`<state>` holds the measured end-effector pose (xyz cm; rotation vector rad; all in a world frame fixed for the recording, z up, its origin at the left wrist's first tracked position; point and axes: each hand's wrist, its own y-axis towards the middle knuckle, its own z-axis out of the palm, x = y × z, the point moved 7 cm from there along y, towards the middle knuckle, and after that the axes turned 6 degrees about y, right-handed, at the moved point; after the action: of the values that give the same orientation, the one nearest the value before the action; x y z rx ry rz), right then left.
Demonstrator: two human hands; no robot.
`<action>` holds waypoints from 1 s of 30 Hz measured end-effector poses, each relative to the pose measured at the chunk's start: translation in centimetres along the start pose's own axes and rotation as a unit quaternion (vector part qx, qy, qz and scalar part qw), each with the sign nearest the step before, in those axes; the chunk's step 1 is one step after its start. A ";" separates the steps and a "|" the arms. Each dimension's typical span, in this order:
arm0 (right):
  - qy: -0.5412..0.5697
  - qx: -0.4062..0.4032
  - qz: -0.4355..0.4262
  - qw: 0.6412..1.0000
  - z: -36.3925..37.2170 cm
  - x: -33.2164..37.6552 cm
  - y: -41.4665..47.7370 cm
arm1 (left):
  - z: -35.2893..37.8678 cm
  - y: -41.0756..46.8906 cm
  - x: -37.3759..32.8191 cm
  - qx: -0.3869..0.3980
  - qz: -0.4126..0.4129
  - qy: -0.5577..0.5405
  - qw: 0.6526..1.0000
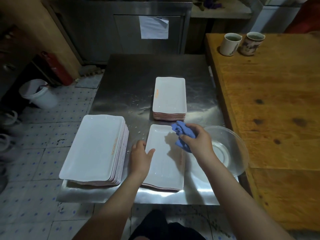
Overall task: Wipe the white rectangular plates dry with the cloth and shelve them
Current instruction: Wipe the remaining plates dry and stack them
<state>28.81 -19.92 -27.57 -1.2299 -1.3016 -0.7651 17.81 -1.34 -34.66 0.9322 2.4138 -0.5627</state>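
Three stacks of white rectangular plates on steel table (129,80): tall stack (97,146) at 9 o'clock, lower stack (169,96) at 12, short stack (161,187) at 6 by near edge. Left hand (140,155) pinching top plate (164,163) of short stack at its 9 o'clock rim, thumb on top. Right hand (197,137) clamped round bunched blue cloth (181,134) over that plate's 1 o'clock corner; contact unclear. Clear bowl (230,153) at 3 o'clock, just beside. Two cups (230,44) on wooden table (268,110) at 2.
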 end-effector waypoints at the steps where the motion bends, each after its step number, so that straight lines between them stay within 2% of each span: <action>1: 0.002 0.000 0.000 1.000 0.1 0.0 0.1 | 0.1 0.1 0.2 0.005 -0.006 0.001 1.000; 6: 0.043 -0.005 0.010 0.999 0.4 0.1 1.0 | -0.2 1.0 0.0 0.027 -0.024 0.009 0.999; 10: 0.061 -0.008 0.011 0.998 0.8 1.2 2.6 | -1.6 4.1 -2.8 0.015 -0.022 -0.049 0.998; 17: 0.095 -0.038 0.025 0.994 1.5 3.2 6.2 | -2.0 12.2 -8.2 0.073 -0.038 -0.068 0.994; 21: 0.154 -0.093 0.097 0.979 2.2 3.2 9.4 | -0.5 16.5 -10.9 0.116 -0.035 -0.026 0.992; 23: 0.176 -0.091 0.149 0.969 2.8 2.7 10.7 | 0.0 18.2 -11.5 0.116 -0.054 -0.029 0.991; 25: 0.179 -0.097 0.146 0.968 2.9 2.5 12.1 | 0.3 19.9 -11.9 0.111 -0.062 -0.022 0.992; 30: 0.153 -0.133 0.148 0.968 2.4 1.7 12.9 | 0.8 21.8 -11.9 0.103 -0.009 -0.016 0.995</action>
<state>40.61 -14.17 -29.22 -1.4155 -0.7586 -0.8900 41.09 7.17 -32.78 0.9755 2.3702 -0.8392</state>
